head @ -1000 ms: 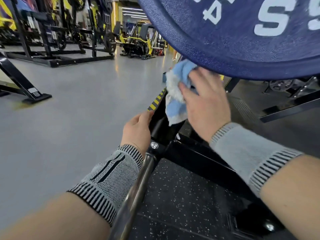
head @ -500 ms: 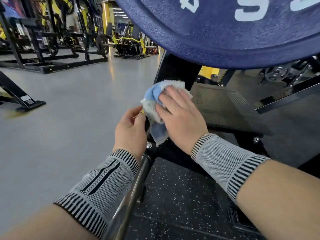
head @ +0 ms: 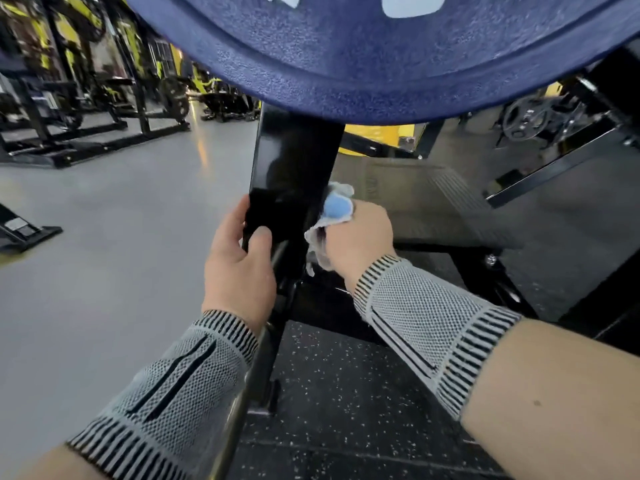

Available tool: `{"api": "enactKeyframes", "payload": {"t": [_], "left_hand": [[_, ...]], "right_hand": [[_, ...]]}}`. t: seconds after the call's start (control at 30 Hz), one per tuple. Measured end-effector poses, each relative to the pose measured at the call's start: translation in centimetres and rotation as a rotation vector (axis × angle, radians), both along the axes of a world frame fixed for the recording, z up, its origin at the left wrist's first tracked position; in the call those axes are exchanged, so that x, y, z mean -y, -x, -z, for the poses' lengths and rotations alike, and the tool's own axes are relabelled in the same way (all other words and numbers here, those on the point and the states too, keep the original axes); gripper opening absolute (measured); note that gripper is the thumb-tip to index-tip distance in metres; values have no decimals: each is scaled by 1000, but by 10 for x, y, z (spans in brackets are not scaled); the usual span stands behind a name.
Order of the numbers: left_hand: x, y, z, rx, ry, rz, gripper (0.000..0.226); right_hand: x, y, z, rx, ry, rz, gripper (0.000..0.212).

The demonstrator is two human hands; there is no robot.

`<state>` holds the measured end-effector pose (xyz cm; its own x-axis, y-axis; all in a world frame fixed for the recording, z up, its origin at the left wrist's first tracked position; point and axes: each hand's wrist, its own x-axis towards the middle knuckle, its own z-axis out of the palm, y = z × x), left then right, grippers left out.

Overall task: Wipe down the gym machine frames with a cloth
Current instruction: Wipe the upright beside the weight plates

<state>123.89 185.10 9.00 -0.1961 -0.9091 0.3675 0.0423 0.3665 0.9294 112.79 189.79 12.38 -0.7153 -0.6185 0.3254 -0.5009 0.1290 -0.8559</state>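
A glossy black frame post (head: 294, 161) rises in the middle of the head view, under a large blue weight plate (head: 363, 57). My left hand (head: 239, 258) grips the post's left edge, thumb across its front face. My right hand (head: 356, 237) holds a bunched blue and white cloth (head: 334, 211) against the post's right side, fingers curled round the cloth. Both wrists wear grey knitted sleeves. A chrome bar (head: 239, 410) runs down from the post's base between my forearms.
Speckled black rubber flooring (head: 346, 393) lies below the post. Grey floor (head: 121, 237) spreads to the left. Black racks and yellow machines (head: 104, 109) stand at the back left. A black foot of another frame (head: 24, 230) sits at the left edge. Black frame bars (head: 554, 168) cross on the right.
My right hand has carried the cloth from the post's front round to its right side and lower. My left hand has shifted up onto the post's left edge. The view has moved closer.
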Motion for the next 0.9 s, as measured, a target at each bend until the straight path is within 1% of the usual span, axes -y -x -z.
{"api": "enactKeyframes", "payload": {"t": [0.03, 0.07, 0.1, 0.13, 0.17, 0.2, 0.23, 0.27, 0.3, 0.33, 0.37, 0.43, 0.47, 0.5, 0.53, 0.57, 0.63, 0.67, 0.7, 0.73, 0.77, 0.8, 0.83, 0.87, 0.9], "left_hand": [[0, 3, -3, 4, 16, 2, 51], [1, 6, -5, 11, 22, 6, 55], [4, 8, -4, 9, 35, 12, 61], [5, 9, -4, 16, 31, 10, 64], [6, 9, -4, 26, 29, 3, 65], [6, 9, -4, 39, 25, -6, 63], [7, 7, -3, 47, 22, -10, 61], [8, 5, -2, 53, 12, -12, 59], [9, 3, -2, 50, 4, 0, 57], [9, 2, -2, 47, -4, 13, 55], [8, 1, -3, 43, -1, 21, 50], [1, -3, -8, 43, -3, -52, 29], [-3, -5, -14, 20, -14, -118, 15], [-3, -9, -19, -15, -59, -123, 9], [-1, -13, -26, -24, -127, -65, 18], [1, -19, -34, 11, -209, 50, 27], [5, -27, -48, 162, -306, 259, 30], [8, -29, -53, 227, -296, 281, 30], [15, -30, -61, 270, -255, 223, 31], [23, -29, -69, 280, -204, 112, 32], [31, -28, -80, 251, -153, -13, 32], [39, -30, -91, 163, -118, -105, 31], [46, -31, -99, 38, -96, -132, 31], [51, -29, -104, -63, -79, -100, 33], [50, -27, -106, -78, -69, -27, 36]], "right_hand": [[0, 5, -11, -21, 105, 2, 17], [0, 9, -23, -22, 219, -9, 18], [2, 11, -30, -34, 289, -17, 18], [1, 10, -33, -77, 279, -21, 16], [0, 5, -29, -116, 204, -26, 13], [0, 1, -20, -142, 79, -49, 14], [-1, -2, -7, -169, -80, -76, 21], [-4, -3, 2, -223, -191, -96, 29], [-7, -2, 5, -264, -221, -86, 32], [-10, -1, 1, -272, -185, -60, 33], [-13, -2, -5, -230, -87, -43, 33], [-20, -9, -8, -151, 111, -6, 30], [-25, -18, -4, -165, 164, -16, 28], [-28, -30, 2, -224, 171, -58, 25], [-30, -42, 9, -293, 155, -120, 21], [-28, -52, 16, -346, 143, -177, 21], [-15, -59, 18, -410, 123, -224, 20], [-7, -61, 13, -435, 117, -210, 19], [-1, -64, 5, -461, 128, -190, 18], [5, -66, -2, -493, 161, -177, 19], [9, -68, -9, -521, 205, -171, 20], [12, -69, -13, -551, 238, -164, 20], [14, -68, -16, -588, 252, -151, 19], [13, -65, -18, -635, 250, -133, 17], [13, -58, -17, -678, 237, -111, 16]]}}
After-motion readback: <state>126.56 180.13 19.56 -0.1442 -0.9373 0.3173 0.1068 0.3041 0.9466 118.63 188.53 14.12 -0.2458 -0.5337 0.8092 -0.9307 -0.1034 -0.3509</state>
